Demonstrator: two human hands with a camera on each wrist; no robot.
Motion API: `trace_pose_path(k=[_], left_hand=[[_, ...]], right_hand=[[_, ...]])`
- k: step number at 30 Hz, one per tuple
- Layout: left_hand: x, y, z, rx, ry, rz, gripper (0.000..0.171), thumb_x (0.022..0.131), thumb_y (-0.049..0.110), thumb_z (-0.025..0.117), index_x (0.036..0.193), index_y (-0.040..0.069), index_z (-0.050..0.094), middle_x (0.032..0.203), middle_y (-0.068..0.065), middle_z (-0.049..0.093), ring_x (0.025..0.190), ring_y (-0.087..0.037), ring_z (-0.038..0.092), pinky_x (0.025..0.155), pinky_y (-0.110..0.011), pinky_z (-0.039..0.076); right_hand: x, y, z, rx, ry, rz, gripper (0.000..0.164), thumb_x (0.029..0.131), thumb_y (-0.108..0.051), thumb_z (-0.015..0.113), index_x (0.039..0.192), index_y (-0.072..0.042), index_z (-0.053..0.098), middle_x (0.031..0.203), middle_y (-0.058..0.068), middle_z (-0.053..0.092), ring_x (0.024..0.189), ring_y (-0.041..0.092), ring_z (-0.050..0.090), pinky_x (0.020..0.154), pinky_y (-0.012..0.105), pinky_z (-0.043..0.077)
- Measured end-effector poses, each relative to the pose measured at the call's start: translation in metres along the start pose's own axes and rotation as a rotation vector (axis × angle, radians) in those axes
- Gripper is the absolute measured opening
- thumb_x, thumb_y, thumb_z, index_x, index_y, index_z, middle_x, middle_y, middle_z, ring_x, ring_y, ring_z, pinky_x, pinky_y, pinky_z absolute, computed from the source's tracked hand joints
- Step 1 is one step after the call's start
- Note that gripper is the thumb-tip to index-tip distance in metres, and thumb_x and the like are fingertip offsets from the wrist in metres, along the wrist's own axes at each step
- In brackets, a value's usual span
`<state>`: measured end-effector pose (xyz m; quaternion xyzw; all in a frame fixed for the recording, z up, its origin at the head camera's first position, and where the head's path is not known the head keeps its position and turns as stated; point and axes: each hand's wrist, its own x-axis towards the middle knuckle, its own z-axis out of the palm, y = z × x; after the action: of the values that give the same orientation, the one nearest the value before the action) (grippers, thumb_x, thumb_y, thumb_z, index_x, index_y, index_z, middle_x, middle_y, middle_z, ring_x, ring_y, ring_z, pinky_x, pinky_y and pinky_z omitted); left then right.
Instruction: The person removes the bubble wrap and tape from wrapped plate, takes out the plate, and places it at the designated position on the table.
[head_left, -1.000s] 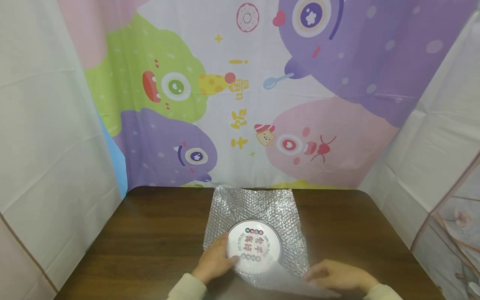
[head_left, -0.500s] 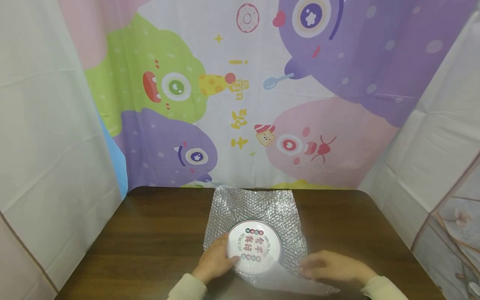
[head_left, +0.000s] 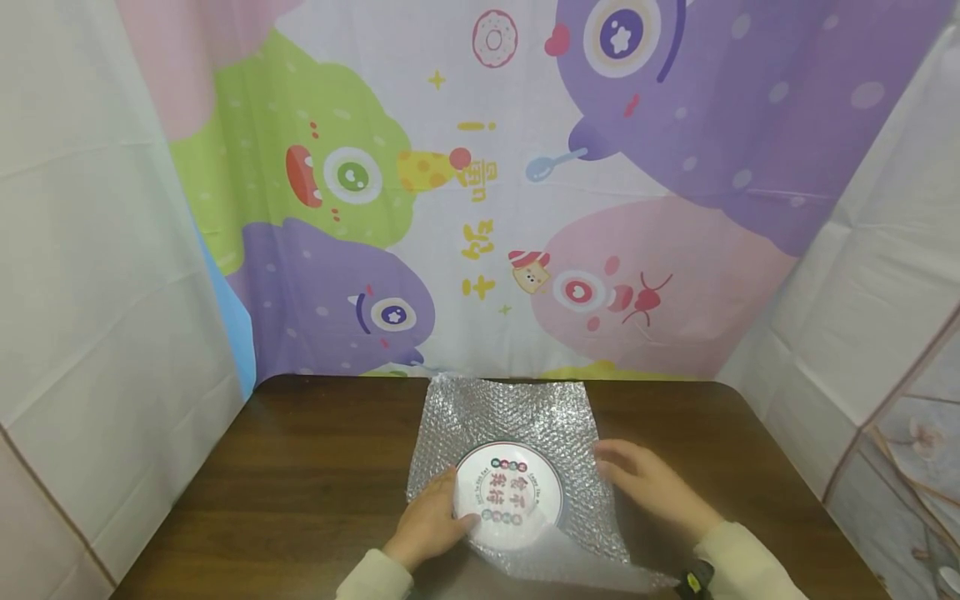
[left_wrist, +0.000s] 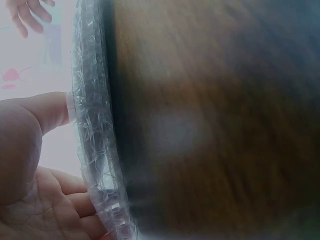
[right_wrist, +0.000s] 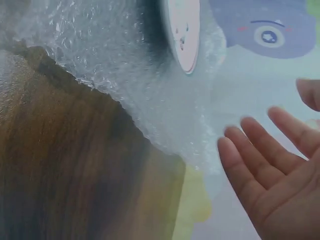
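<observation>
A round white plate (head_left: 501, 487), printed with red characters and edged with a dark rim line, sits on a sheet of bubble wrap (head_left: 510, 408). The wrap's near part is folded up over the plate's lower edge. My left hand (head_left: 429, 518) grips the plate at its left side, thumb over the folded wrap. In the left wrist view, that thumb and the fingers meet the wrapped edge (left_wrist: 95, 115). My right hand (head_left: 652, 483) hovers at the sheet's right edge, fingers extended and spread in the right wrist view, holding nothing.
The dark wooden table (head_left: 315, 467) bears the sheet, which reaches its back edge. Behind hangs a cloth with cartoon monsters (head_left: 480, 208), and pale cloth walls (head_left: 97, 275) stand at both sides. A loose wrap corner (head_left: 637, 577) points toward the right sleeve.
My right hand has let go of the folded wrap's corner and moved forward along the sheet's right edge. The left hand and plate have stayed in place.
</observation>
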<state>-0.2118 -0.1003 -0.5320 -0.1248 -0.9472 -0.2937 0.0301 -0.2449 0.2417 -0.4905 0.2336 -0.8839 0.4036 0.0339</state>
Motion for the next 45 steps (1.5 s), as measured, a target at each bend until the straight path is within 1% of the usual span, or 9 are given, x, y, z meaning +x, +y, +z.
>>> trace_pose_path(k=[3, 6, 10, 14, 18, 25, 34, 40, 45], left_hand=[[0.0, 0.0, 0.0, -0.001, 0.0, -0.001, 0.08, 0.082, 0.032, 0.073, 0.138, -0.015, 0.042, 0.146, -0.031, 0.043, 0.136, -0.048, 0.041, 0.113, -0.06, 0.032], [0.0, 0.0, 0.001, -0.006, 0.0, -0.004, 0.079, 0.082, 0.032, 0.073, 0.138, -0.015, 0.042, 0.146, -0.031, 0.043, 0.136, -0.048, 0.041, 0.113, -0.061, 0.032], [0.0, 0.0, 0.001, -0.006, 0.0, -0.004, 0.08, 0.083, 0.032, 0.073, 0.138, -0.015, 0.042, 0.146, -0.031, 0.043, 0.136, -0.049, 0.041, 0.113, -0.061, 0.032], [0.0, 0.0, 0.001, -0.006, 0.0, -0.005, 0.08, 0.083, 0.032, 0.073, 0.139, -0.015, 0.042, 0.147, -0.031, 0.043, 0.137, -0.048, 0.041, 0.114, -0.06, 0.032], [0.0, -0.001, 0.002, -0.002, 0.004, 0.0, 0.08, 0.082, 0.032, 0.073, 0.138, -0.015, 0.042, 0.146, -0.031, 0.043, 0.136, -0.048, 0.041, 0.113, -0.06, 0.032], [0.0, -0.001, 0.002, 0.002, 0.003, -0.002, 0.08, 0.082, 0.032, 0.073, 0.138, -0.015, 0.042, 0.146, -0.031, 0.044, 0.136, -0.048, 0.042, 0.113, -0.06, 0.033], [0.0, -0.001, 0.001, -0.007, -0.003, -0.013, 0.081, 0.082, 0.033, 0.073, 0.139, -0.015, 0.041, 0.147, -0.031, 0.043, 0.136, -0.049, 0.041, 0.112, -0.062, 0.033], [-0.001, 0.0, 0.0, -0.012, -0.005, -0.014, 0.081, 0.083, 0.033, 0.073, 0.14, -0.015, 0.04, 0.147, -0.031, 0.042, 0.136, -0.049, 0.041, 0.112, -0.062, 0.032], [-0.002, 0.001, -0.002, -0.015, -0.008, -0.007, 0.082, 0.083, 0.033, 0.072, 0.14, -0.016, 0.04, 0.147, -0.032, 0.042, 0.136, -0.05, 0.04, 0.113, -0.061, 0.032]], right_hand=[[0.007, 0.002, 0.007, 0.002, 0.042, -0.01, 0.039, 0.097, -0.023, 0.06, 0.132, -0.006, 0.058, 0.134, 0.016, 0.06, 0.123, 0.037, 0.057, 0.104, 0.057, 0.045], [0.013, 0.007, 0.014, -0.036, 0.043, -0.014, 0.045, 0.097, -0.023, 0.061, 0.137, -0.004, 0.053, 0.138, 0.019, 0.056, 0.125, 0.041, 0.054, 0.104, 0.062, 0.042], [0.018, 0.016, 0.023, -0.086, -0.005, -0.017, 0.056, 0.097, -0.029, 0.06, 0.144, -0.003, 0.044, 0.148, 0.024, 0.044, 0.132, 0.045, 0.046, 0.108, 0.064, 0.037], [0.018, 0.024, 0.03, -0.141, -0.061, -0.006, 0.064, 0.097, -0.035, 0.06, 0.148, -0.004, 0.039, 0.157, 0.023, 0.031, 0.142, 0.046, 0.033, 0.112, 0.066, 0.028], [0.018, 0.029, 0.037, -0.236, -0.112, -0.007, 0.068, 0.095, -0.039, 0.061, 0.15, -0.007, 0.038, 0.16, 0.021, 0.024, 0.146, 0.045, 0.026, 0.113, 0.067, 0.025], [0.017, 0.03, 0.044, -0.348, -0.185, -0.051, 0.07, 0.093, -0.044, 0.062, 0.147, -0.005, 0.042, 0.158, 0.02, 0.029, 0.146, 0.044, 0.026, 0.115, 0.064, 0.024], [0.021, 0.034, 0.045, -0.372, -0.259, 0.0, 0.069, 0.096, -0.049, 0.055, 0.148, -0.006, 0.041, 0.159, 0.018, 0.028, 0.147, 0.041, 0.025, 0.119, 0.062, 0.016], [0.021, 0.036, 0.045, -0.391, -0.297, 0.005, 0.075, 0.091, -0.047, 0.063, 0.149, -0.005, 0.039, 0.161, 0.019, 0.023, 0.148, 0.041, 0.025, 0.12, 0.062, 0.014], [0.02, 0.032, 0.045, -0.362, -0.309, 0.032, 0.083, 0.087, -0.048, 0.067, 0.15, -0.004, 0.037, 0.162, 0.02, 0.02, 0.147, 0.046, 0.022, 0.119, 0.063, 0.017]])
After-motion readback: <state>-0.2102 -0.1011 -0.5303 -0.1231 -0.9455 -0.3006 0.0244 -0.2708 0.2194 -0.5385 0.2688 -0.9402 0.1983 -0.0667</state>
